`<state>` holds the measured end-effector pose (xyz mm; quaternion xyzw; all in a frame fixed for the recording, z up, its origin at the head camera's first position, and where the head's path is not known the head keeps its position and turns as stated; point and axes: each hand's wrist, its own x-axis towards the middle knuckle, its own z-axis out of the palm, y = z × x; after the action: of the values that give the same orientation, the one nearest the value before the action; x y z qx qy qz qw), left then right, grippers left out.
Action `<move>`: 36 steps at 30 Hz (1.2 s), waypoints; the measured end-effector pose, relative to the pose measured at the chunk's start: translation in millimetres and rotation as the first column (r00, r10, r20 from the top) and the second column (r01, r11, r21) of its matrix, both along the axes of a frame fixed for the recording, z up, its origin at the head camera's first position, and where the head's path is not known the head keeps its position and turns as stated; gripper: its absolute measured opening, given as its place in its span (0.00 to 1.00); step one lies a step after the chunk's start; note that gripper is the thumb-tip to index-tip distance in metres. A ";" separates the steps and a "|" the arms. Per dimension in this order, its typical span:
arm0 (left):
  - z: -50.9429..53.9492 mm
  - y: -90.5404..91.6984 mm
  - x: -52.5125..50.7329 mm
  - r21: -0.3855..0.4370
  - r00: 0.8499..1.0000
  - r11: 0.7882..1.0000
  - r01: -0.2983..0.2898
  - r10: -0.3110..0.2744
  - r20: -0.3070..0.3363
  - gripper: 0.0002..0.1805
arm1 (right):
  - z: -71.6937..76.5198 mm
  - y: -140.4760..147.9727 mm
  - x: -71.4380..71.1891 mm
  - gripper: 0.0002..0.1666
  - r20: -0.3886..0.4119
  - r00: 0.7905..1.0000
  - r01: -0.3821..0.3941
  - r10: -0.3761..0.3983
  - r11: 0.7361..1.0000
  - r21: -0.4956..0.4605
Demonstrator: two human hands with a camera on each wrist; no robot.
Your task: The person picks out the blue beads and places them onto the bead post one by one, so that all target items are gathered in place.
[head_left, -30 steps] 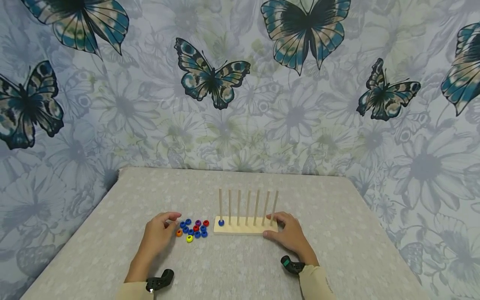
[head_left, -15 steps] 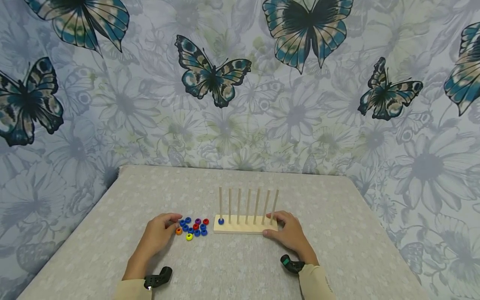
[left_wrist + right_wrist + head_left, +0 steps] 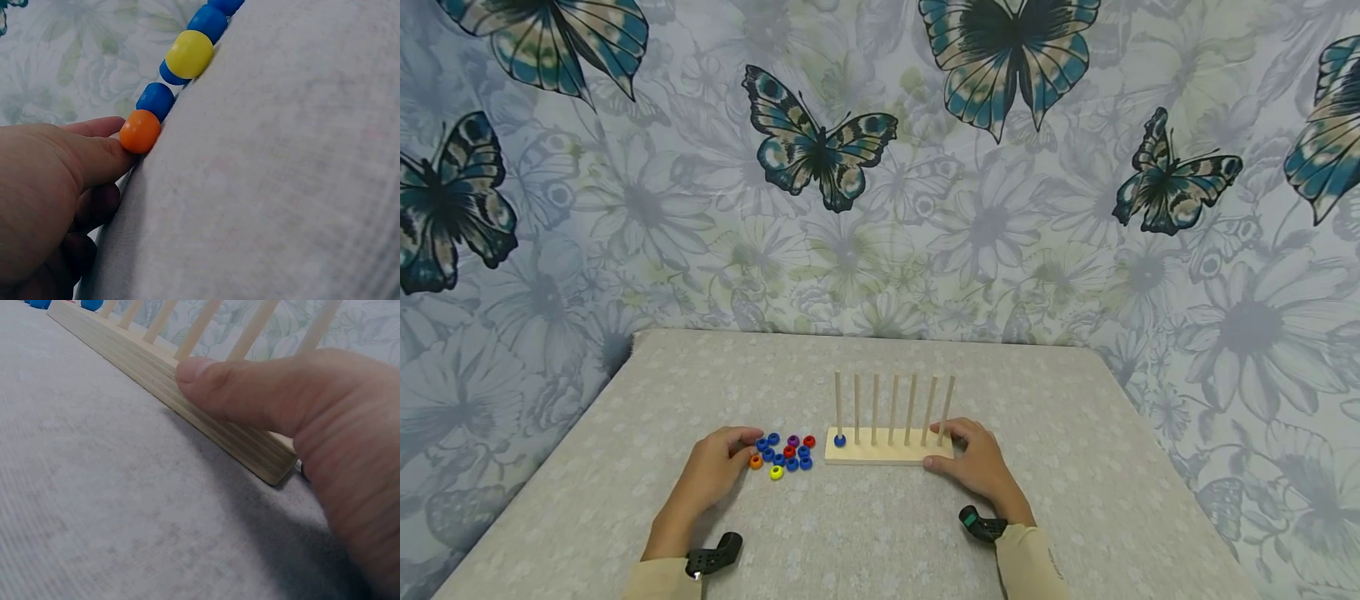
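Note:
A pale wooden base (image 3: 872,457) with a row of several upright pegs stands on the table. One blue bead (image 3: 839,442) sits at the foot of its leftmost peg. My right hand (image 3: 976,460) grips the base's right end, the thumb (image 3: 209,384) along the front side and the fingers behind, mostly hidden. To the left lies a loose cluster of beads, mostly blue, with red, purple and a yellow bead (image 3: 777,472). My left hand (image 3: 711,467) rests at the cluster's left edge, fingers loosely bent. In the left wrist view its thumb tip appears against an orange bead (image 3: 140,132).
The table (image 3: 865,533) wears a light patterned cloth, its back edge against a wall (image 3: 992,275) printed with butterflies and flowers. A black band with a camera (image 3: 715,557) is worn on the left wrist, another band (image 3: 983,527) on the right.

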<state>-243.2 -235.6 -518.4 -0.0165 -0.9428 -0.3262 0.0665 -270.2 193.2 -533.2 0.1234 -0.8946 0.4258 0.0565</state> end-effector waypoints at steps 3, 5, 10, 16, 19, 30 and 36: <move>-0.2 0.5 0.0 0.000 1.000 1.000 -0.001 0.001 0.002 0.15 | 0.3 -0.4 0.4 0.32 0.003 1.000 0.002 -0.002 1.000 0.004; -0.6 0.7 0.1 -0.003 1.000 1.000 0.001 -0.001 0.001 0.15 | 0.1 -0.4 0.5 0.32 0.004 1.000 0.001 -0.001 1.000 0.004; -0.6 0.8 0.2 -0.010 1.000 1.000 0.006 -0.006 0.000 0.15 | -1.9 0.9 -1.3 0.31 0.014 1.000 -0.004 0.004 1.000 -0.002; 0.9 0.3 -0.4 -0.017 1.000 1.000 0.019 -0.019 -0.006 0.15 | -1.9 0.9 -3.5 0.31 0.012 1.000 -0.005 0.005 1.000 -0.002; 1.0 0.2 -1.1 -0.028 1.000 0.999 0.024 -0.024 -0.012 0.15 | -1.7 0.5 -3.7 0.32 0.006 1.000 -0.003 0.003 1.000 -0.003; 3.3 2.3 -0.5 -0.033 1.000 0.999 0.025 -0.025 -0.008 0.15 | -1.5 0.0 -1.8 0.31 -0.006 1.000 0.003 -0.003 1.000 0.007; 1.7 2.5 -0.7 -0.040 1.000 0.999 0.019 -0.019 0.001 0.14 | -2.3 0.5 -1.3 0.31 0.002 1.000 0.005 -0.005 1.000 0.016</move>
<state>-243.9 -233.1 -516.6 -0.0268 -0.9489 -0.3080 0.0628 -271.5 193.7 -535.5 0.1211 -0.8984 0.4185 0.0557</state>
